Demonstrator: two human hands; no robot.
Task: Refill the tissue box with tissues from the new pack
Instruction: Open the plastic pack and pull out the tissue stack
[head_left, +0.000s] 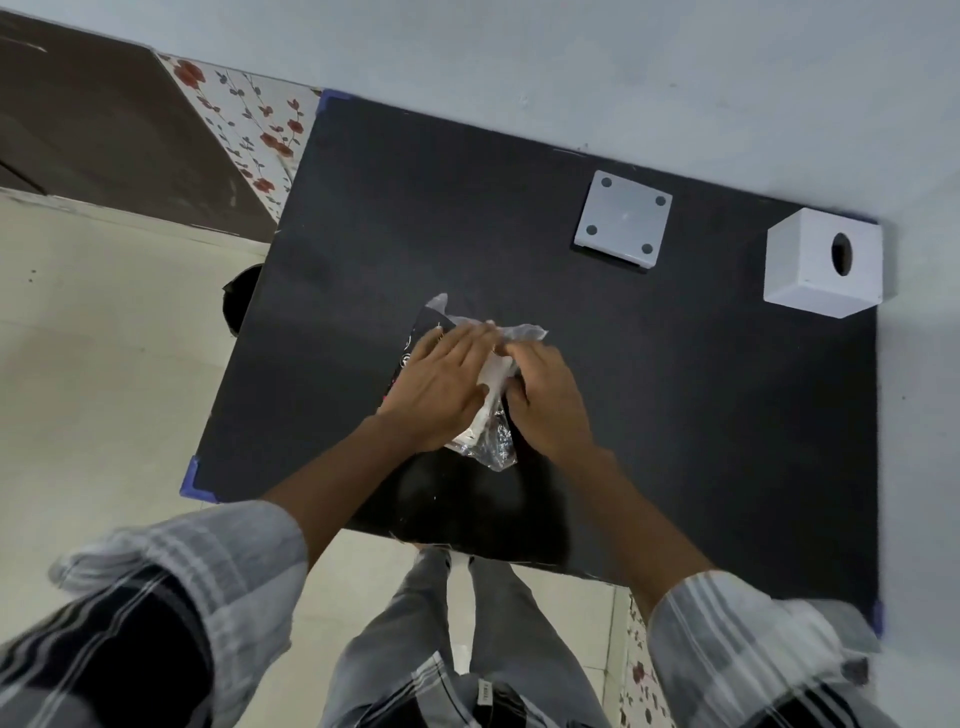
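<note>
Fingers (470, 340) of the left hand (441, 384) are stretched out flat and close together, pressing down on the tissue pack (485, 415), so that hand isn't gripping, just pinning it. The right hand (545, 400) is different: its fingers curl under at the pack's top edge, and they look pinched on the clear wrapper, though the tips are hidden so I can't tell exactly what they've got. Both forearms come in from about 6 o'clock and angle toward each other, wrists nearly touching the pack, striped sleeves pushed back. The pack lies on the black table (675, 415), roughly mid-table, white tissue showing between the two hands. The white tissue box (823, 265) sits way off at 2 o'clock by the wall, with its flat base plate (623, 221) lying separately around 1 o'clock.
</note>
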